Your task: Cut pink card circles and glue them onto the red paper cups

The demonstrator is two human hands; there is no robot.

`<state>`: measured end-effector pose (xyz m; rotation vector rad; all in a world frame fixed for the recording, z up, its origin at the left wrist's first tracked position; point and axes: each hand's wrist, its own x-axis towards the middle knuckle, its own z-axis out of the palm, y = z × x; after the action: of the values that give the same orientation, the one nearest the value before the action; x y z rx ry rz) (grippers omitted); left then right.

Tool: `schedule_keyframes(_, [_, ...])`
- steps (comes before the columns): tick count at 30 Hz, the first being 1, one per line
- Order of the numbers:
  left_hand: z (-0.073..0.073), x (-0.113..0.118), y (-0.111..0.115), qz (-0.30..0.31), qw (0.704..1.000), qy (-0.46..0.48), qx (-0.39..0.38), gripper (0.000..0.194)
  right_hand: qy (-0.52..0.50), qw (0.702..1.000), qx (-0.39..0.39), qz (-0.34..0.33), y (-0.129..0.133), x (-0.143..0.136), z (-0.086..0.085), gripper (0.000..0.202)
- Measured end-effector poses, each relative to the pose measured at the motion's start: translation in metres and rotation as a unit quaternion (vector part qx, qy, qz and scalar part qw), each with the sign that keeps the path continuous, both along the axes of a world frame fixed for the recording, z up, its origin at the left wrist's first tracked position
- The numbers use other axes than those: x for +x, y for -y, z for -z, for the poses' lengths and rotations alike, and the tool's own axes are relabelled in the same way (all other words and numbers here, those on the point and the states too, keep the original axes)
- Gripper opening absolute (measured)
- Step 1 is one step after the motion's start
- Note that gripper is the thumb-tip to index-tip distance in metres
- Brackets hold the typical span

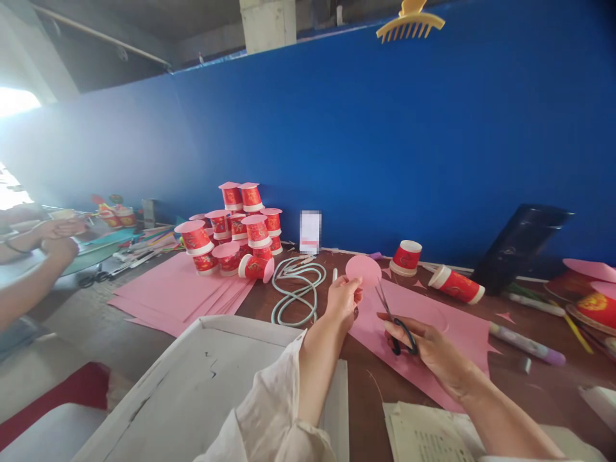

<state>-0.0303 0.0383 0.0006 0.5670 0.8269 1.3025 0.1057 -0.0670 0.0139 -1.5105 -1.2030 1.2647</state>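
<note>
Head camera view: two bare hands work with paper and scissors above a brown desk. The left hand pinches a pink paper circle between thumb and fingers; the right hand grips black-handled scissors, their blades slightly parted. Both are above a pink sheet on the desk.

The circle's outline looks round and free of the sheet, so its cutting appears done or nearly so. On the left, a pile of red paper cups, mostly upside down, already carries pink discs. Two cups on the right have none and seem left to cover: one standing cup and one lying cup. A faint curved line on the sheet may mark another circle. More pink sheets lie on the left.

The circle's face is turned towards the wearer; being round, it has no long axis. The scissors' long axis slants from handles at lower right to tips at upper left, pointing away from the wearer, close by the circle's lower right edge.
</note>
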Motion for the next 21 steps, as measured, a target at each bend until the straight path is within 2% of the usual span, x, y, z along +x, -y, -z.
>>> schedule_keyframes(6, [-0.006,0.005,0.009,0.029,0.999,0.017,-0.004,0.021,0.025,0.999,0.030,0.017,-0.002,-0.009,0.007,0.054])
schedule_keyframes(13, [-0.011,0.010,0.020,0.041,0.999,0.021,-0.006,0.015,0.004,0.998,0.022,0.058,-0.001,-0.019,0.003,0.053])
schedule_keyframes(21, [-0.009,0.010,0.021,0.042,0.998,0.038,0.003,0.020,0.028,0.997,0.022,0.066,-0.001,-0.021,-0.003,0.056])
